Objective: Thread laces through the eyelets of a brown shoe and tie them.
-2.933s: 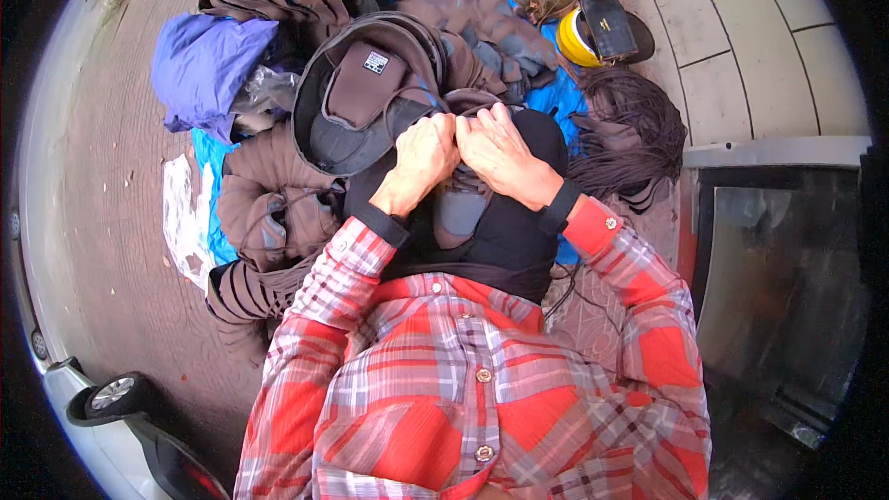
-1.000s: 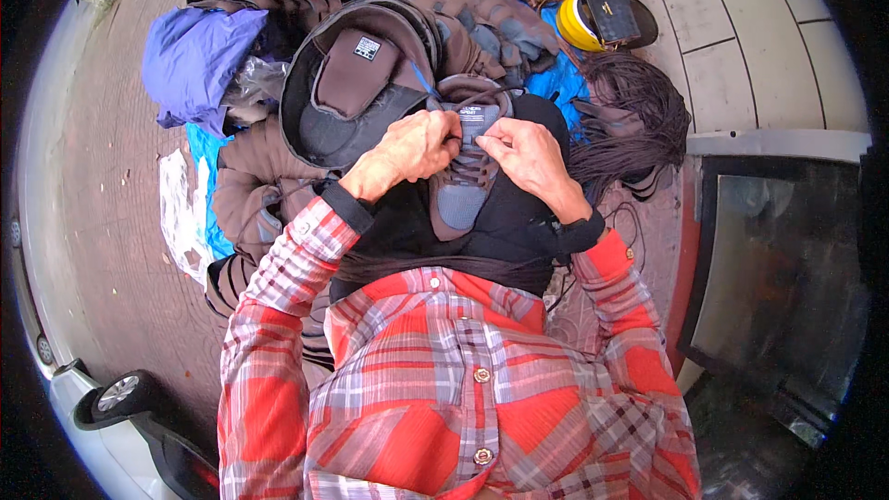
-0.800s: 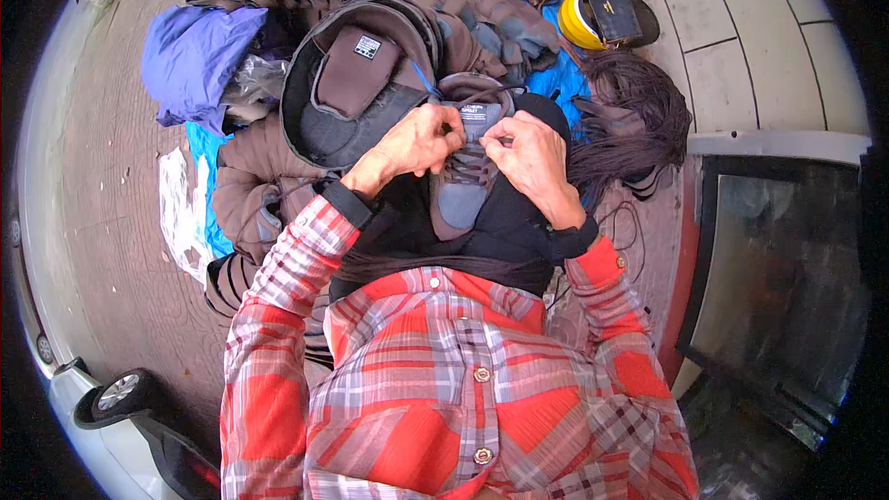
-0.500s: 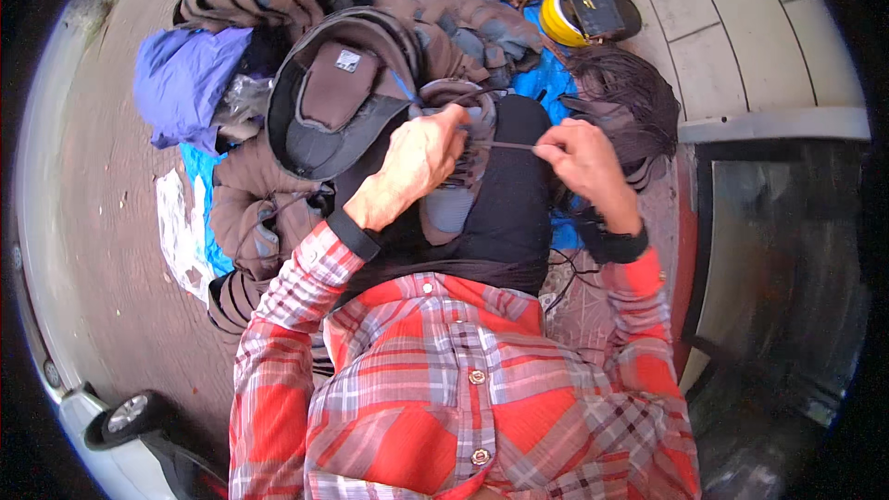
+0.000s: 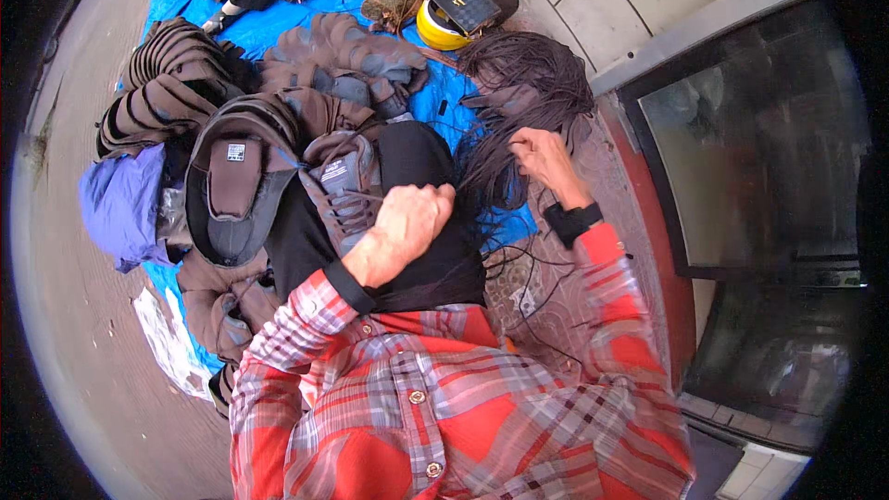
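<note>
so the brown and grey shoe upper (image 5: 346,190) is sitting on the person's lap, on the black trousers (image 5: 419,159), tongue showing and laced partway up the front. left hand (image 5: 406,230) is just to the right of it, fingers curled closed on a dark lace (image 5: 369,195) that runs straight over from the eyelets. right hand (image 5: 548,165) is up in the air well apart from the shoe, over by a big messy bundle of dark laces (image 5: 535,83); its fingers are bent in close together but i can't tell if there's anything between them. touching distance left of the shoe there's a stack of nested brown pieces (image 5: 243,185) with a black lining and a padded flap with a white label. past that, a purple bag (image 5: 122,206) on the left, rows of fanned-out brown uppers (image 5: 344,57) on a blue tarp (image 5: 269,30), and a yellow round thing (image 5: 441,28) with a black case (image 5: 460,0) on top.
</note>
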